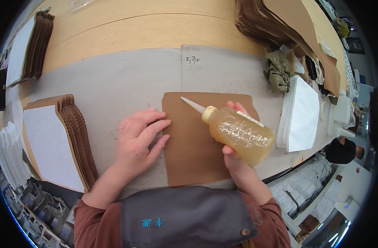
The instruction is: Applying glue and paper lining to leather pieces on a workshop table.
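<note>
A flat brown panel (193,153), looking like leather or card, lies on the grey board before me. Above its right half, my right hand (234,153) grips a glue bottle (244,132) filled with amber liquid. The bottle is tilted, and its long pale nozzle points up and left toward the panel's far left corner. Whether the tip touches the panel I cannot tell. My left hand (141,138) rests at the panel's left edge, fingers stretched out and fingertips on or beside that edge, holding nothing.
Left stand a stack of brown panels (79,140) topped with white sheets and a farther similar stack (36,45). Right are white sheets (298,113), a crumpled green cloth (278,70) and brown pieces (259,25). A person in black (341,151) is beyond the table.
</note>
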`<state>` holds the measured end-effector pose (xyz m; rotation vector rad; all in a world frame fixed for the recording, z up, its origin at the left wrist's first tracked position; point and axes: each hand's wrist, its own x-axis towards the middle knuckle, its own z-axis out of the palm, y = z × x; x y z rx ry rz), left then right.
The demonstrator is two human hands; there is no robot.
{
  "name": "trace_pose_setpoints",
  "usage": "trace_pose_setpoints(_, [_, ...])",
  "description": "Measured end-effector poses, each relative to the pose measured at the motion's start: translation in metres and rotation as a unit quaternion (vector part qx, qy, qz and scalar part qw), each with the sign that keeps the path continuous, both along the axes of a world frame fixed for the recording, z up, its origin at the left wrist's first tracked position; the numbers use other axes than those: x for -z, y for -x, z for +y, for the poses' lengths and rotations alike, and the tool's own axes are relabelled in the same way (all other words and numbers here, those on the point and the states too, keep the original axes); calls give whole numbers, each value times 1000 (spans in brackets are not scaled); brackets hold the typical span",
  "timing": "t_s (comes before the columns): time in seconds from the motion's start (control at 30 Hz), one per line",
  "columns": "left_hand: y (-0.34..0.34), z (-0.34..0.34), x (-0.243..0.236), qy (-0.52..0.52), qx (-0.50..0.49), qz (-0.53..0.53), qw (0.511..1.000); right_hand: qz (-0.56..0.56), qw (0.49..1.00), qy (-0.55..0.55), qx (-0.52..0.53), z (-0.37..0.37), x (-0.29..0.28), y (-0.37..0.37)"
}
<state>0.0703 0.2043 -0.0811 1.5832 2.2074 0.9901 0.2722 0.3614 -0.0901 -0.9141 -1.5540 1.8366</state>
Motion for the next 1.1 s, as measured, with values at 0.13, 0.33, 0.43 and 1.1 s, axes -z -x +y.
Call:
trace_pose_setpoints(0.13, [0,1,-1,2,3,1,1000,-10,996,-69,-57,-1,-4,12])
trace_pose_setpoints(0.33, [0,0,-2,11,5,4,1000,-31,967,-204,-148,-2,-16,27])
trace_pose_setpoints(0.43, [0,1,-2,10,7,0,1000,40,987,-64,-140,-7,-20,25])
trace_pose_setpoints(1.1, [-5,0,2,-6,-12,-51,999,-7,972,-10,237,18,-22,-63])
